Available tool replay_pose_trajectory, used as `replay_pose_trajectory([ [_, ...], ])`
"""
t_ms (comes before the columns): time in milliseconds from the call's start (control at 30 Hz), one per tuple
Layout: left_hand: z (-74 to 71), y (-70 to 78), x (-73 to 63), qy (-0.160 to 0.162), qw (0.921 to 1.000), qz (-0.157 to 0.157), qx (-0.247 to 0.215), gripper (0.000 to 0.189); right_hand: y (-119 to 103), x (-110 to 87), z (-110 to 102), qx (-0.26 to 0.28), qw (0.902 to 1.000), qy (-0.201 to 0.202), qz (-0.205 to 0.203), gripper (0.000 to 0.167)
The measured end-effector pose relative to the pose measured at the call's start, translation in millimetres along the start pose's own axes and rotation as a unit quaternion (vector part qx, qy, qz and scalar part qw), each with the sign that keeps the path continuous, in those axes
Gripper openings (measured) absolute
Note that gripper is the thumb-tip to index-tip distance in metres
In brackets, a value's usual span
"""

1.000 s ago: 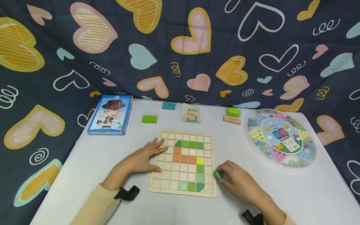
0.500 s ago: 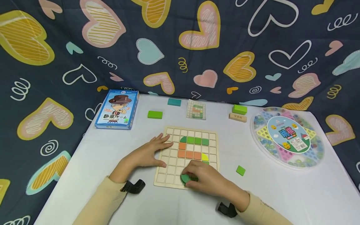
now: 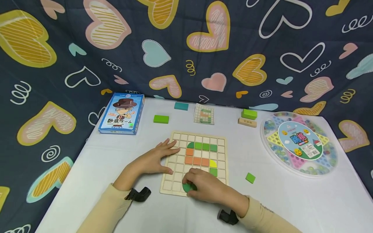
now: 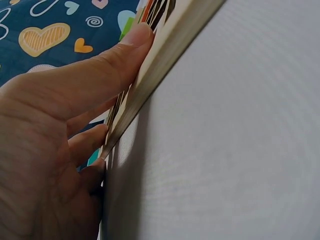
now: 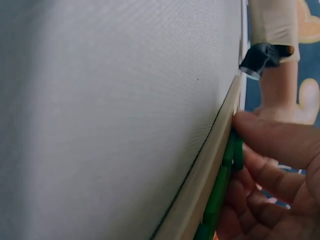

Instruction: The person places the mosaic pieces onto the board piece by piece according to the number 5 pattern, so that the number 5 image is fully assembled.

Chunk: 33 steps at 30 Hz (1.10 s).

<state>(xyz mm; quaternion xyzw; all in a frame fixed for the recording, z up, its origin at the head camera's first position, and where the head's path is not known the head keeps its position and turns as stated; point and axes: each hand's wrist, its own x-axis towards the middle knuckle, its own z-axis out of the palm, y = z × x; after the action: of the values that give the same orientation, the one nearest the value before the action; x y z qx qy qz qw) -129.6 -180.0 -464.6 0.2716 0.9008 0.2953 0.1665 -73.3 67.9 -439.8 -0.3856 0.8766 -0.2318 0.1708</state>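
Note:
A wooden grid board (image 3: 167, 185) lies on the white table. Orange tiles (image 3: 197, 161), a yellow rounded tile (image 3: 213, 163) and several green tiles (image 3: 205, 147) sit in its squares. My left hand (image 3: 148, 161) rests with spread fingers on the board's left edge; its thumb (image 4: 136, 36) touches that edge in the left wrist view. Over the board's lower rows, my right hand (image 3: 205, 184) pinches a green rounded tile (image 3: 185, 187) between thumb and fingers. In the right wrist view, the pinched tile (image 5: 238, 154) is at the green row. My right hand hides several lower squares.
A loose green square tile (image 3: 250, 177) lies right of the board. Behind stand a pattern card (image 3: 204, 114), a green block (image 3: 161, 119), a teal block (image 3: 181, 106) and stacked blocks (image 3: 249, 114). A blue game box (image 3: 120, 113) is left, a round marble game (image 3: 300, 142) right.
My right hand has moved left from beside the board onto its lower rows, carrying the green rounded tile. The loose green square tile has come into sight. My left hand stays on the edge.

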Motion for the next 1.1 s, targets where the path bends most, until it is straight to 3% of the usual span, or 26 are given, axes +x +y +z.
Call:
replay_pose_trajectory([
  [467, -2.6, 0.4, 5.7, 0.008, 0.9999, 0.013, 0.004, 0.084, 6.5, 1.1, -3.4, -0.009, 1.0000, 0.004, -0.003, 0.025],
  [633, -3.6, 0.5, 7.7, 0.008, 0.9999, 0.010, 0.006, 0.085, 9.4, -3.4, -10.5, -0.004, 0.9999, 0.014, -0.005, 0.033],
  [767, -2.8, 2.0, 7.5, 0.012, 0.9999, 0.012, 0.001, 0.084, 17.0, -24.0, -21.3, 0.022, 0.9981, 0.057, 0.014, 0.038],
  [1100, 2.5, -0.9, -0.9, 0.009, 0.9998, 0.016, -0.005, 0.086, 71.4, -112.3, -39.7, 0.080, 0.9790, 0.149, 0.113, 0.047],
])
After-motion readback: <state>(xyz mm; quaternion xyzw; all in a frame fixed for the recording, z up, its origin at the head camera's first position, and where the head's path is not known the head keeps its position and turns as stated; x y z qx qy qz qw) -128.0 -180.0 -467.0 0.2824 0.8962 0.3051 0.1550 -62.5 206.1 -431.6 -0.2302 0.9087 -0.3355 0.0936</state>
